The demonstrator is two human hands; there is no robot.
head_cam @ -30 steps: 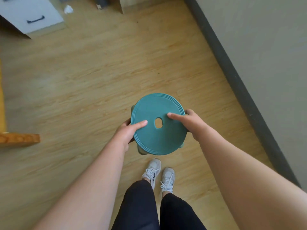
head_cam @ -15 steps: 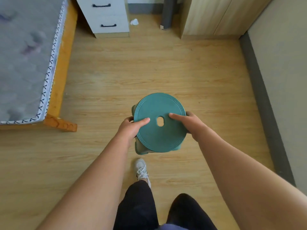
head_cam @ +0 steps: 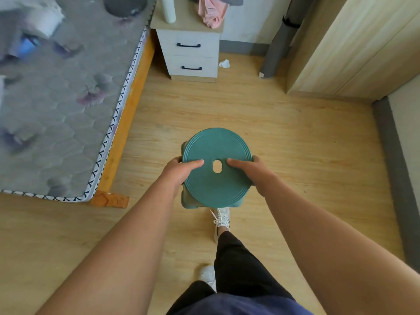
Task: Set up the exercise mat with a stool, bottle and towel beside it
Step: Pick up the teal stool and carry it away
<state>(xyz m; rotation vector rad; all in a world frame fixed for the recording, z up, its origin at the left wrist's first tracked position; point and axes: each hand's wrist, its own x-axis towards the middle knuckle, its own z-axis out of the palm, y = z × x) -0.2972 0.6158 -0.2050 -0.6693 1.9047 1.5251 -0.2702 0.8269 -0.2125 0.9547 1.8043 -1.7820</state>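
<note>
Teal plastic sits between the 2 hands: a round stool [head_cam: 217, 189], seat up, is held above the wooden floor [head_cam: 295, 155] in front of the person's body. The left hand [head_cam: 179, 171] grips the seat's left rim, thumb laid flat on top and fingers curled under the edge. The right hand [head_cam: 252, 172] grips the right rim the same way. Both thumbs point inward at the oval hole in the seat's middle, 1 on each side of it. The stool's paler legs show just below the seat, and a white shoe [head_cam: 221, 220] steps out beneath them.

To the left lies a bed [head_cam: 68, 110] with a grey patterned mattress on an orange wooden frame. Ahead, against the far wall, stands a white bedside cabinet [head_cam: 191, 55] with 2 drawers. On it are a white bottle [head_cam: 168, 9], its top cut off by the frame, and a pink cloth [head_cam: 212, 15] hanging over the front edge. A crumpled white scrap [head_cam: 224, 63] lies on the floor just beside the cabinet. Further right, a rolled grey mat [head_cam: 276, 46] bound by a black strap leans upright next to a pale wooden wardrobe [head_cam: 352, 46].
</note>
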